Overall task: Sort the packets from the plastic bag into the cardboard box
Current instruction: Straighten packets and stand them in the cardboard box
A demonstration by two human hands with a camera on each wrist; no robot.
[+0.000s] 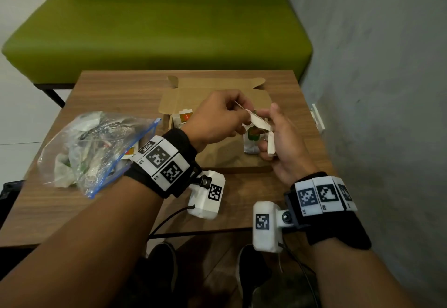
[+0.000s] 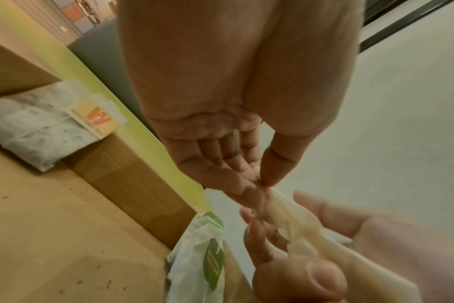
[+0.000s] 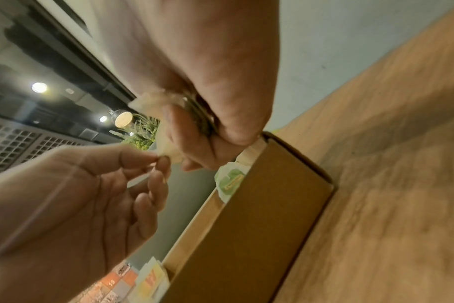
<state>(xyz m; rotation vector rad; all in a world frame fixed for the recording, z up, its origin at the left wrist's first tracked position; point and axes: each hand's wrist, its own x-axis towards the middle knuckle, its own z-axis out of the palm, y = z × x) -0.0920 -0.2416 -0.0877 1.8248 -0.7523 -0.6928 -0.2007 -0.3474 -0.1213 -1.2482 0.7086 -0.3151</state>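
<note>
A wooden counter [image 1: 101, 95] stands before a green bench [image 1: 157, 29], with a grey wall [image 1: 375, 66] on the right. On the counter's left lies a clear plastic bag [image 1: 96, 150], holding packets. In the middle is an open cardboard box [image 1: 217, 95], with an orange-label packet [image 1: 185, 117] in its left part and a green-label packet [image 1: 251, 138] in its right part. Above the box, the left hand [image 1: 215, 119] pinches the corner of a pale packet [image 1: 260, 122] with thumb and fingertips, and the right hand [image 1: 283, 143] grips the same packet between curled fingers and thumb.
</note>
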